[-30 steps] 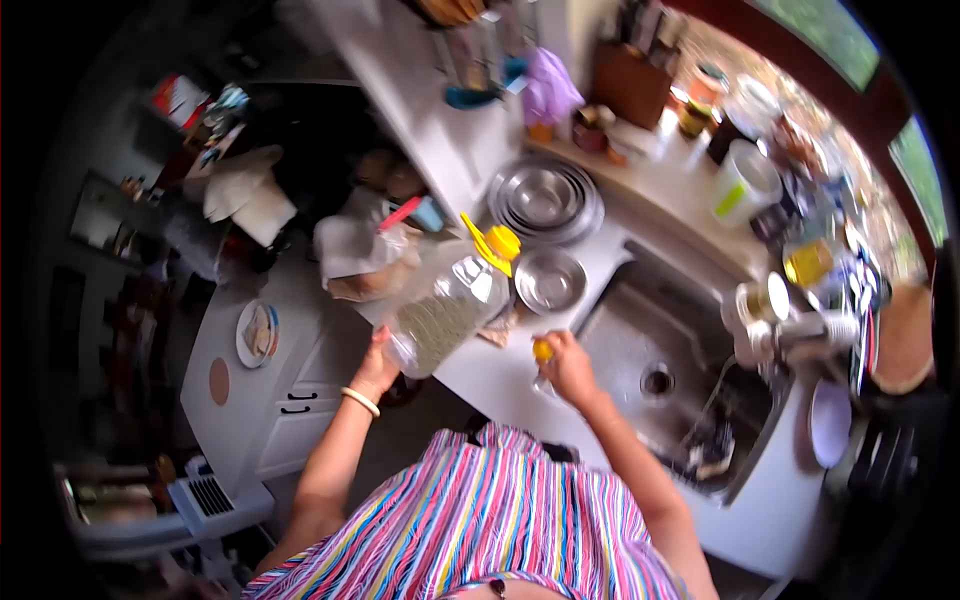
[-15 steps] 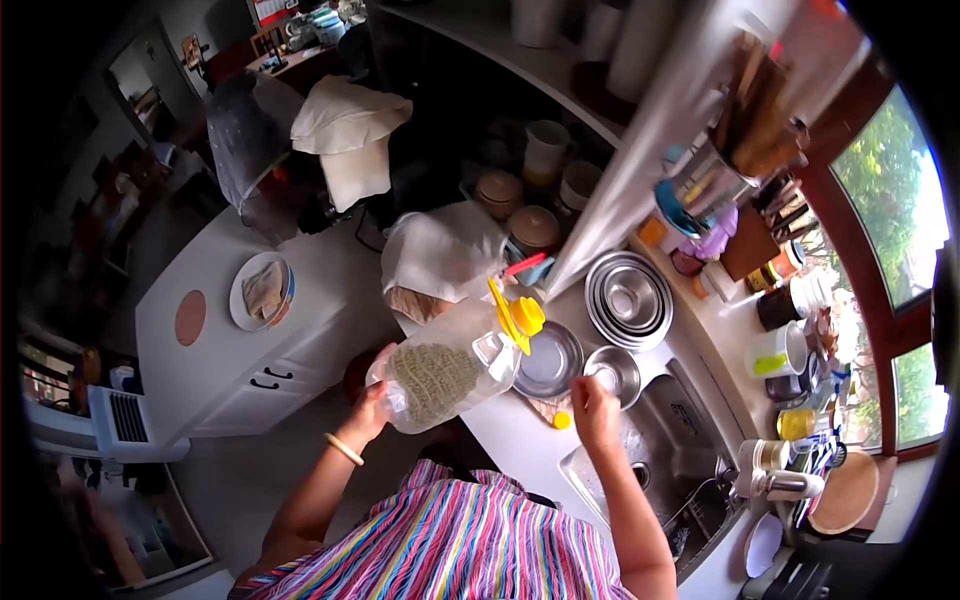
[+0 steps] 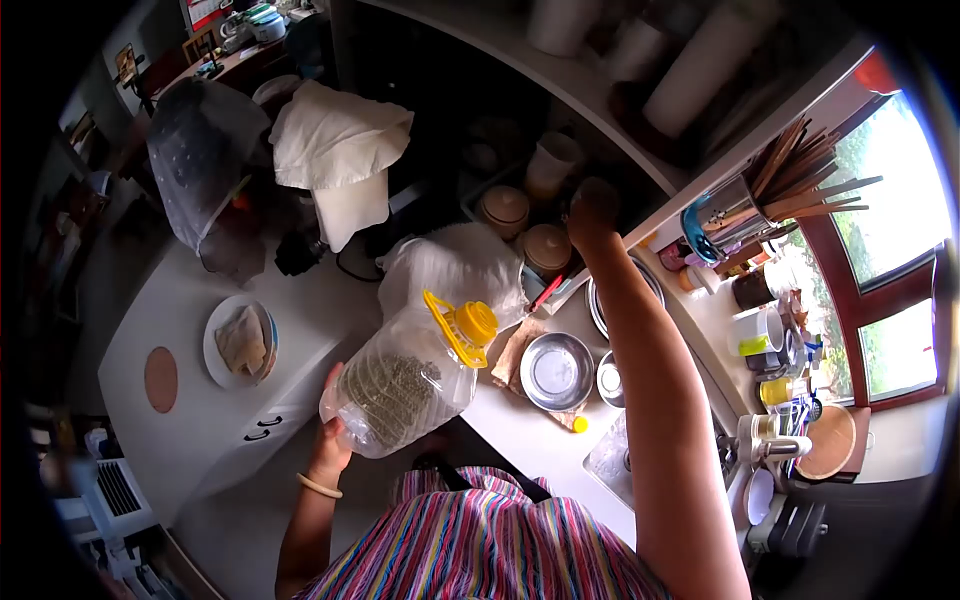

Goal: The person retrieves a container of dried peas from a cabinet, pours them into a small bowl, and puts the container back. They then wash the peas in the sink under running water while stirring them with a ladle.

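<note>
Kitchen with a white counter [image 3: 510, 430], a dark recess and, on the far right, a red-framed window [image 3: 890, 190]. One plastic jug [image 3: 400, 385], clear, part filled with greenish grains, held tilted in front of the striped top [image 3: 480, 540], neck end toward upper right; yellow lid [image 3: 475, 322] on, yellow handle [image 3: 450, 333] at the neck. One left hand [image 3: 335, 435], closed around the lower end of the jug, pale bracelet [image 3: 319, 486] at the wrist. One right hand [image 3: 594, 212], arm outstretched into the recess, beyond the jug to the upper right, near two lidded pots [image 3: 525, 228]; fingers too dark and blurred to tell whether clenched, loose or around something.

Just behind the jug: white cloth [image 3: 450, 268], draped; red-handled item [image 3: 546, 292] at its edge. Right of the jug: shallow metal bowl [image 3: 556, 372] on a brown cloth [image 3: 512, 358], smaller metal bowl [image 3: 612, 382] beside it, partly behind the forearm; loose yellow cap [image 3: 580, 425] on the counter. Farther right of the jug: sink [image 3: 606, 465], mostly hidden; holder of chopsticks [image 3: 728, 212]; round wooden board [image 3: 828, 443]. Left of the jug, on a white cabinet [image 3: 300, 320]: plate [image 3: 214, 335] with folded cloth [image 3: 242, 342], round brown patch [image 3: 161, 380].
</note>
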The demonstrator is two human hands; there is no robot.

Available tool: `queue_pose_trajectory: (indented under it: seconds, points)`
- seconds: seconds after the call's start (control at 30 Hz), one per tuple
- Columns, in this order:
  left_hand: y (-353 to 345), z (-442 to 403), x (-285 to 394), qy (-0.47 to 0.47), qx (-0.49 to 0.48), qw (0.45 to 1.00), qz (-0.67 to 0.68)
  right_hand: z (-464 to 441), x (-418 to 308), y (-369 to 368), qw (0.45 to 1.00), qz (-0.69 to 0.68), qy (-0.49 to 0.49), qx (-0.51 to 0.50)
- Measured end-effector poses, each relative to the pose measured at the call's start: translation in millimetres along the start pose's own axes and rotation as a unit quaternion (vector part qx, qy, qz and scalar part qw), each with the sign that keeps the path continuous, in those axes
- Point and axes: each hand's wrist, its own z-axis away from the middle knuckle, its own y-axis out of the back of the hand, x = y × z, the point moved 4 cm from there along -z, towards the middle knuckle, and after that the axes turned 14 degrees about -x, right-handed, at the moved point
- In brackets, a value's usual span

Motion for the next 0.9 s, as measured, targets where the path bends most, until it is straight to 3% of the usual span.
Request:
queue_pose_trajectory:
  seconds: [0.13,0.2,0.3,0.53,0.7,0.9]
  points:
    - [-8,3,8,-0.012,-0.004,1.000,-0.009,29,-7,46,0.980,-0.196,0.033,0.033]
    - [-13,3,11,-0.016,-0.013,1.000,-0.022,73,-10,78,0.966,-0.248,0.065,-0.041]
    - [-25,4,13,-0.009,-0.020,0.999,-0.050,164,-3,85,0.913,-0.384,0.122,0.059]
    - [-85,-12,-14,0.034,-0.071,0.972,-0.223,313,43,-16,0.891,-0.437,0.122,-0.023]
    - [-140,-29,-47,0.072,-0.113,0.941,-0.312,355,71,-55,0.895,-0.422,0.100,-0.106]
    - [-197,-49,-67,0.090,-0.149,0.902,-0.395,380,108,-95,0.905,-0.406,0.099,-0.080]
